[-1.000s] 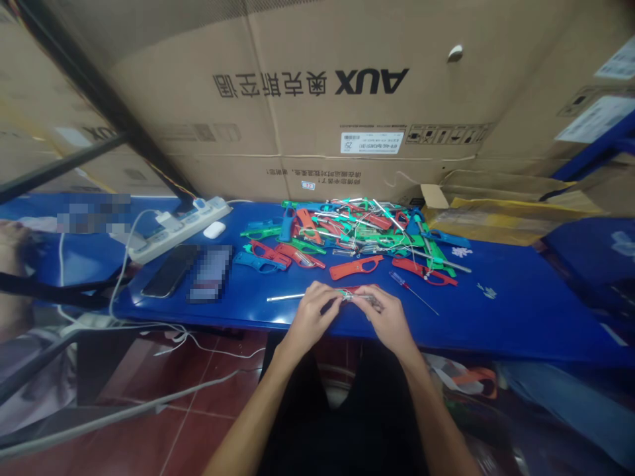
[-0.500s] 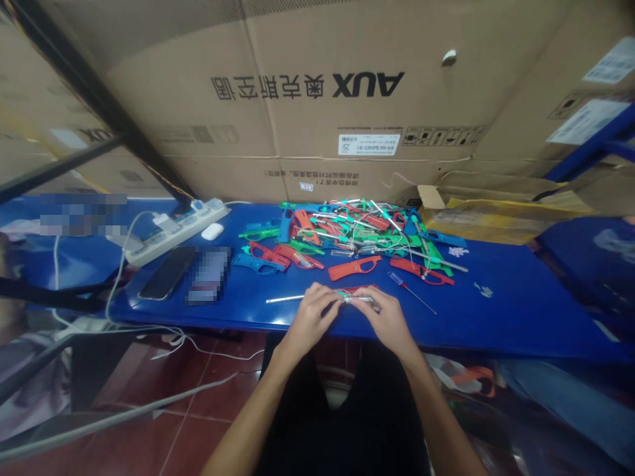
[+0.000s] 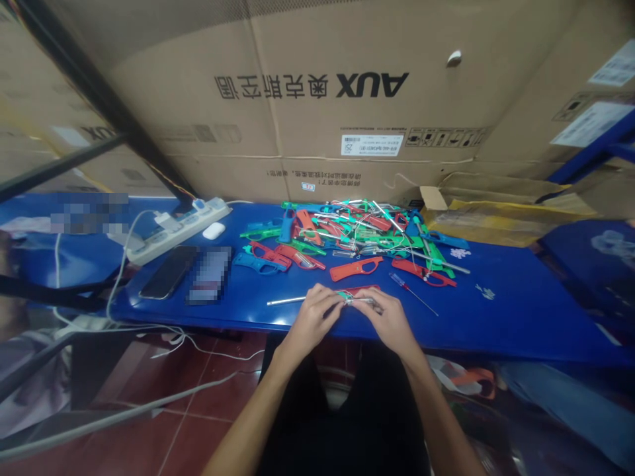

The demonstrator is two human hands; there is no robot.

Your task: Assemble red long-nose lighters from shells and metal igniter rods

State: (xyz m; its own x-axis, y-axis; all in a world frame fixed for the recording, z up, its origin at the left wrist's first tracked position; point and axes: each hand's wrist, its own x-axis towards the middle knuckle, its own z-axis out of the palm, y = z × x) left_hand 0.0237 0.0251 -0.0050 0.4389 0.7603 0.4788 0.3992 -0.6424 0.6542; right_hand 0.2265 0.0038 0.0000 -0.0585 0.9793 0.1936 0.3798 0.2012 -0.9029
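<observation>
My left hand point(image 3: 317, 311) and my right hand point(image 3: 384, 314) pinch a half-assembled long-nosed lighter between them, low over the front of the table. Its metal tube point(image 3: 285, 300) sticks out to the left of my left hand. Between the fingertips a green and whitish inner part point(image 3: 347, 297) shows; a red casing point(image 3: 362, 289) lies just behind it, partly covered by my fingers. Beyond my hands is an orange-red handle shell point(image 3: 354, 268). A screwdriver point(image 3: 413, 294) with a clear handle lies to the right of my right hand.
Behind, a heap of lighter parts point(image 3: 362, 228) in red, green and blue covers the blue table point(image 3: 520, 304). At left are a power strip point(image 3: 178, 231), white earphone case point(image 3: 213, 231) and two phones. An open carton point(image 3: 491, 221) stands at back right, near small white pieces point(image 3: 460, 252).
The view has shifted very slightly. Both hands stay at the lighter, with only tiny finger movement.
</observation>
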